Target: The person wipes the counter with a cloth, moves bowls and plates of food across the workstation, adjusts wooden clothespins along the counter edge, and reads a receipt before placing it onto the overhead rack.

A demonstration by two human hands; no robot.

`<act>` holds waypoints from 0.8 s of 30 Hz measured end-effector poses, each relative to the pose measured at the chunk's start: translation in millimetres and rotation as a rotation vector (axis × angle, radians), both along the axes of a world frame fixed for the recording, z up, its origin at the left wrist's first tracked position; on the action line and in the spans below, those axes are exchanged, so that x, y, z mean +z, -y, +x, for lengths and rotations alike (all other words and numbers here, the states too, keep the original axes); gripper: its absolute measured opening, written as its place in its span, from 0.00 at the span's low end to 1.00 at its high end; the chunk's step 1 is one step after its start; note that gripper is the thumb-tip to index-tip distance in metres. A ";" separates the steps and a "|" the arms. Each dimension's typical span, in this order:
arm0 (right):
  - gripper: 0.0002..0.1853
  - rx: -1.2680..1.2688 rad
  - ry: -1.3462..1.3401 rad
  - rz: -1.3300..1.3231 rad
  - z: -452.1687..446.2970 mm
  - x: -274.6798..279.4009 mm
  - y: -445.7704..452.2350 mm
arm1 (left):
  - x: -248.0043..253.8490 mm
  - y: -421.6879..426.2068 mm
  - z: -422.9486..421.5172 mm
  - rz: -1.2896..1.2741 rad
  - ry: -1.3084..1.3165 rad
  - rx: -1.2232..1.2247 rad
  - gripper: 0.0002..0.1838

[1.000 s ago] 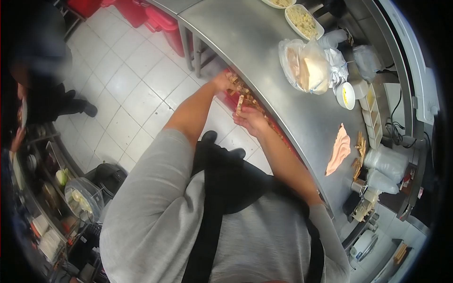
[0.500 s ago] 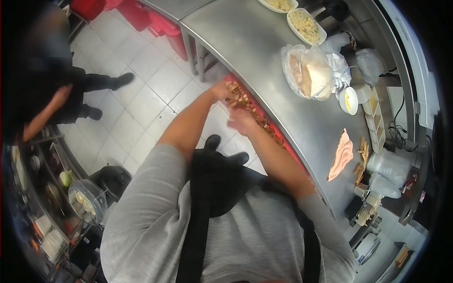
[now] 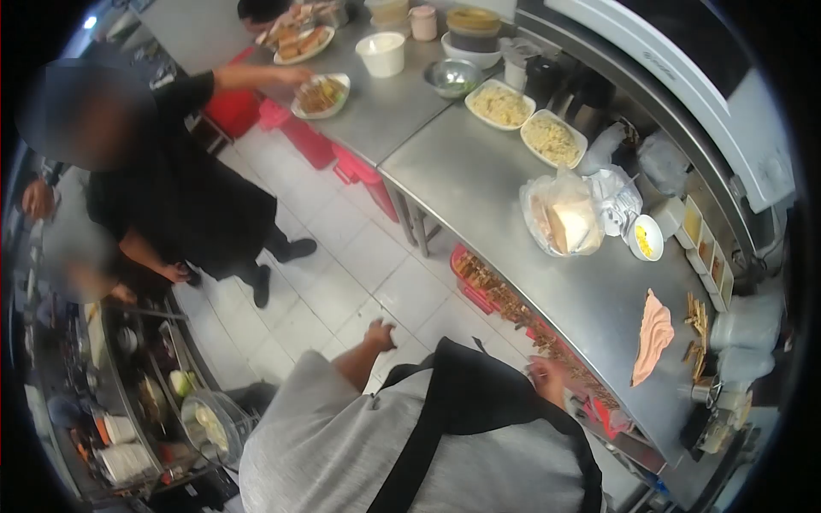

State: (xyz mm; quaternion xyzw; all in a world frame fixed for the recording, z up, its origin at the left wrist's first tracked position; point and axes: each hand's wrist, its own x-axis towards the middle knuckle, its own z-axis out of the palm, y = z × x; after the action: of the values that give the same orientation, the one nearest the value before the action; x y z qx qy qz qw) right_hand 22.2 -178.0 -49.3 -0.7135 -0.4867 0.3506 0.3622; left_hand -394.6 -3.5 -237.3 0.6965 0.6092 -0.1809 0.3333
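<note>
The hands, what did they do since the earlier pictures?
The left hand came away from the brown pieces in the red bin, back toward the body. The right hand drew back too; the piece it held earlier can't be seen in it now. The plastic bag and small white bowl stayed on the table.

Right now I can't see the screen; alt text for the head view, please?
A person's left hand hovers over tiles, the right hand near brown pieces in a red bin along a steel counter; a co-worker reaches toward a plate.
</note>
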 end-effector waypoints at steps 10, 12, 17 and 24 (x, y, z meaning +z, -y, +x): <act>0.11 -0.324 0.689 0.432 75.4 72.2 -54.3 | 189.5 -127.8 2.5 1.138 0.544 0.297 0.17; 0.13 -0.345 0.733 0.390 72.6 69.2 -56.7 | 249.2 -174.3 38.6 1.223 0.669 0.395 0.14; 0.12 -0.351 0.736 0.413 73.8 69.3 -55.8 | 326.6 -267.4 104.0 1.045 0.865 0.267 0.11; 0.11 -0.354 0.724 0.408 73.2 71.6 -56.6 | 265.5 -387.3 159.1 0.627 0.699 0.291 0.20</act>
State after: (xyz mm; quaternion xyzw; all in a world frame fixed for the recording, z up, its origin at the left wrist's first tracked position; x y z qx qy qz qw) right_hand 95.5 -121.4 22.3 -0.7765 -0.5116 -0.0921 0.3562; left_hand -235.5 383.7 28.2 0.6899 0.5771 0.3042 0.3139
